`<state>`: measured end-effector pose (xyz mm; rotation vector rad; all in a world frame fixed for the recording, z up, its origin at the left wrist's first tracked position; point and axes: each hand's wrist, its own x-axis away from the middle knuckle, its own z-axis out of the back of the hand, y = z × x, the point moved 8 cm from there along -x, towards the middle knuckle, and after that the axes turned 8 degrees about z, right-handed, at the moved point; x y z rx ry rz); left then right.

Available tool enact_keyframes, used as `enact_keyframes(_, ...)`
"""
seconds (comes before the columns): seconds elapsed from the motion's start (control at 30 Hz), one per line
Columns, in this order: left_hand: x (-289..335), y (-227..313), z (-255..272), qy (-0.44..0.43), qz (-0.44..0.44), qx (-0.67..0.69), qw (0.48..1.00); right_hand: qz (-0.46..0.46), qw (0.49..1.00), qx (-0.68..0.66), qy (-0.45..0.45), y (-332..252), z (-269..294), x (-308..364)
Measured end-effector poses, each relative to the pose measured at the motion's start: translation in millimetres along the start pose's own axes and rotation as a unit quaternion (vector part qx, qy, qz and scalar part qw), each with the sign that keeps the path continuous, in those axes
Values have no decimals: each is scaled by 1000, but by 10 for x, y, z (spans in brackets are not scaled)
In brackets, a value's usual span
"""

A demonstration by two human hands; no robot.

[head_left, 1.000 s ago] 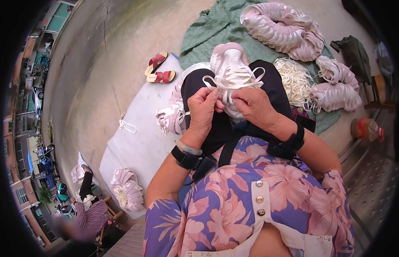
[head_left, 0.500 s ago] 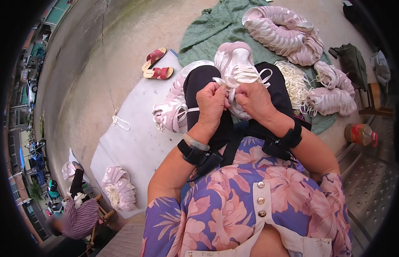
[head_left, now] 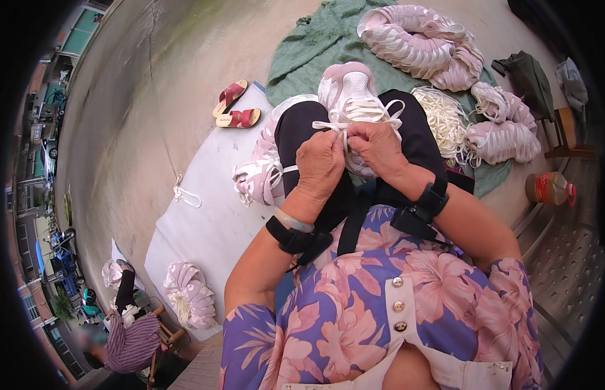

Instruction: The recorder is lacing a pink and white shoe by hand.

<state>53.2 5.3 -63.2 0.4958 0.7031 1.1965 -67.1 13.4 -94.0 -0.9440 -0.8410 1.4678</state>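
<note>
A pink and white sneaker upper (head_left: 347, 81) rests on my lap between my knees, its toe pointing away from me. White shoelace (head_left: 361, 109) crosses its front, with a loop standing out on the right. My left hand (head_left: 319, 162) is closed in a pinch on the lace at the upper's left side. Close beside it, my right hand (head_left: 379, 147) pinches the lace too, thumb and forefinger together. A lace end sticks out leftward above my left fingers. The fingertips partly cover the shoe's opening.
More stacked uppers (head_left: 254, 179) lie by my left knee, and a long curled row of uppers (head_left: 406, 55) sits on green cloth (head_left: 309, 49). Loose white laces (head_left: 442, 120) are heaped at my right knee. Red sandals (head_left: 239, 118), an oil bottle (head_left: 548, 188) and a seated person (head_left: 133, 341) are around.
My left hand has dropped slightly and turned, and the lace end now points left above it. My right hand stays close, still pinching. The whole view has shifted a little.
</note>
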Motion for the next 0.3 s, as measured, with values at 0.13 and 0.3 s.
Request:
enact_keyframes(0.13,-31,-261,-52,-34,134,183,973,64,978,199,6,-199,-30,30)
enact_keyframes(0.3,6,-428,-257,-123,344,436,822,76,973,213,-35,-206,-14,-3)
